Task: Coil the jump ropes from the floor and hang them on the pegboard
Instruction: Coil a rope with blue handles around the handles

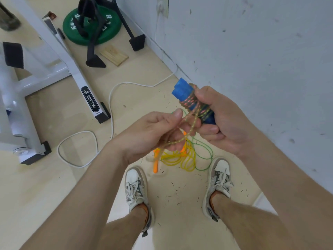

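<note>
While the right hand (pixel 227 121) grips the pair of blue handles (pixel 183 91), its fingers curled tight round their lower half, the left hand (pixel 153 130) holds the loose run of the braided rope (pixel 193 123), with thumb and curled fingers closed on it. The handles lie side by side. Their long axis runs from the free ends at 11 o'clock down to 5 o'clock, where they disappear into the right palm. Several turns of the rope are already wound across their middle.

From those turns the free strand drops toward 7 o'clock into the left hand, which sits at about 8 o'clock from the handles, just beside the right hand's fingertips. The strand leaves at a shallow slant to the handle axis, so I judge the next turn needs the left hand to carry it crosswise round the bundle while the right hand acts as anchor. How much rope is left to wind is hidden behind the left hand.

At 6 o'clock from the hands, on the floor between the shoes (pixel 135 186), a yellow rope (pixel 180 159) and a green rope (pixel 207 152) lie loosely tangled with an orange handle (pixel 155 165), not yet picked up. The pegboard is out of view
</note>
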`<state>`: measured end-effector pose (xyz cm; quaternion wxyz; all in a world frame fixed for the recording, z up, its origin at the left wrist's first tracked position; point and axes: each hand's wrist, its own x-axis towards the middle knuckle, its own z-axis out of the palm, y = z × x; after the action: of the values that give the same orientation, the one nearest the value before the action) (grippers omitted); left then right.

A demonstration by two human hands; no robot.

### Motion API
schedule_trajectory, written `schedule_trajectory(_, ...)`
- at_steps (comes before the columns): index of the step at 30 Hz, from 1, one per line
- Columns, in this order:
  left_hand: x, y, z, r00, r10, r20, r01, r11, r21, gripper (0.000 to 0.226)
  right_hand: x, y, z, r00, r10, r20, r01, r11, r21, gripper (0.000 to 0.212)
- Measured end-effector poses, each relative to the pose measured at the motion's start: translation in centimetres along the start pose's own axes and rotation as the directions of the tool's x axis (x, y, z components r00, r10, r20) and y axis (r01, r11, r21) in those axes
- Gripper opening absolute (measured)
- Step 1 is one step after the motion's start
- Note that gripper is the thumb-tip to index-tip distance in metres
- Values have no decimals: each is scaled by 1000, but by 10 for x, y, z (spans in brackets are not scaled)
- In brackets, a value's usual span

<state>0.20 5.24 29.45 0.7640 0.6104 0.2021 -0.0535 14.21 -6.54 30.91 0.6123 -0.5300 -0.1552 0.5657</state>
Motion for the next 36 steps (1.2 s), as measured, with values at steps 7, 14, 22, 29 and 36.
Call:
schedule_trajectory(7, 4, -2, 3, 977, 100, 190, -70, 985, -160, 30, -3, 0, -6, 998, -11, 57, 12, 1000, -18, 25)
schedule_trajectory(14, 0, 3, -19, 976, -1, 217, -37, 985, 169, 31, -7, -1, -11, 916, 146, 373, -59, 970, -236, 48)
schedule_trajectory(22, 6, 2, 4, 953, -300, -46, 229, 612, 757, 31, -3, 19, 9, 915, 396, 83, -96, 413, -906, 54)
schedule_trajectory(29, 14, 2, 10, 951, -109, -288, 296, 584, 756, 20, 4, 34, 15, 963, 265, -49, -120, 259, -958, 61)
schedule_trajectory(36, 9, 4, 29, 847, 389, -362, 98, 554, 827, 20, 22, 44, -1, 954, -189, -233, -146, 384, -912, 48)
